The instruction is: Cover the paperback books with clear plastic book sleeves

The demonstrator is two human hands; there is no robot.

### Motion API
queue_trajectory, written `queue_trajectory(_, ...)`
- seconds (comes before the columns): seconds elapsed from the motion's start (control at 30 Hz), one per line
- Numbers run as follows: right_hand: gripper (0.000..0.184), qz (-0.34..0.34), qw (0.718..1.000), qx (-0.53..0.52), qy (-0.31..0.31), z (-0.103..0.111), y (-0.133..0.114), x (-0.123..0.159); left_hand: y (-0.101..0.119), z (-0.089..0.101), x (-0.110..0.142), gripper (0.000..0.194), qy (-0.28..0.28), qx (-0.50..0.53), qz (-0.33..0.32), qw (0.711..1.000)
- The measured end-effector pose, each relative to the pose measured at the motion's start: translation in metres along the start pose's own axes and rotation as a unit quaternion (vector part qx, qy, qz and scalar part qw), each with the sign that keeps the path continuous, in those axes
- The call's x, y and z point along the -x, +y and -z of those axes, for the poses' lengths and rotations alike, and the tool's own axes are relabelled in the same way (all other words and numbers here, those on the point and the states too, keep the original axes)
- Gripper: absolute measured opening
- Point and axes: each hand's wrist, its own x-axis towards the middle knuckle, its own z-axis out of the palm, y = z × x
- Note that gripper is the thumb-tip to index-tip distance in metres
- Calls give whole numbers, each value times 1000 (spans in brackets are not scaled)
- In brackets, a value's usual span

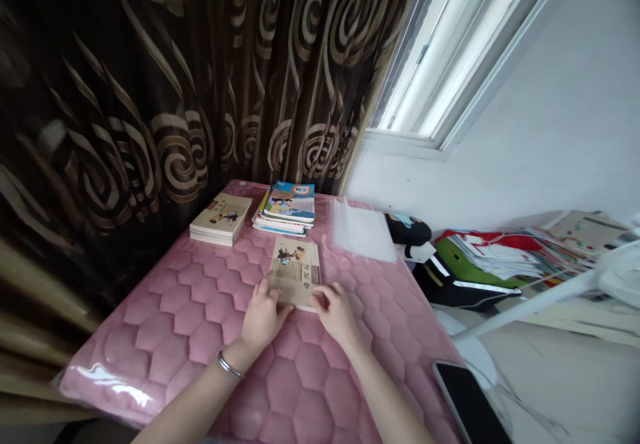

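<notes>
A tan book (295, 267) with a small picture and dark characters on its cover lies on the pink quilted table cover (175, 324). My left hand (264, 312), below a silver bracelet, closes on its near left corner. At the near right corner, my right hand (336, 307) pinches the edge between thumb and fingers. Beyond the book sits a pile of colourful textbooks (291, 204), the top one blue. To the left is a neat stack of similar tan books (221, 217).
Clear plastic sheets (363, 231) lie at the back right, near a black pouch (407, 229). A phone (470, 401) rests at the right edge. Papers and a green-and-black bag (460, 271) are beside a white lamp arm (540, 301). Dark curtains (200, 97) hang behind.
</notes>
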Motion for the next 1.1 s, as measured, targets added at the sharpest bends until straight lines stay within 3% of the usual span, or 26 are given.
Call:
queue_trajectory(0.07, 17, 31, 999, 40, 8, -2, -11, 11, 5, -1, 2, 29, 4, -17, 9, 1000)
queue_trajectory(0.2, 30, 19, 992, 126, -2, -10, -30, 19, 5, -3, 0, 23, 6, -16, 10, 1000)
queue_trajectory(0.3, 25, 18, 989, 146, -12, -13, -34, 18, -1, -2, -3, 21, 1, 13, 16, 1000)
queue_trajectory(0.57, 16, 19, 993, 111, -29, 7, -3, 22, -31, 19, -13, 32, -74, 139, 15, 987)
queue_trajectory(0.77, 26, 14, 995, 90, -38, 13, 21, 28, -47, 24, -14, 27, -86, 186, 30, 978)
queue_trajectory(0.97, 25, 27, 995, 87, -31, 13, 20, 29, -44, 23, -8, 26, -68, 159, 1, 985)
queue_trajectory(1.1, 17, 47, 994, 100, -17, 12, 4, 26, -24, 17, -4, 22, -27, 77, 8, 997)
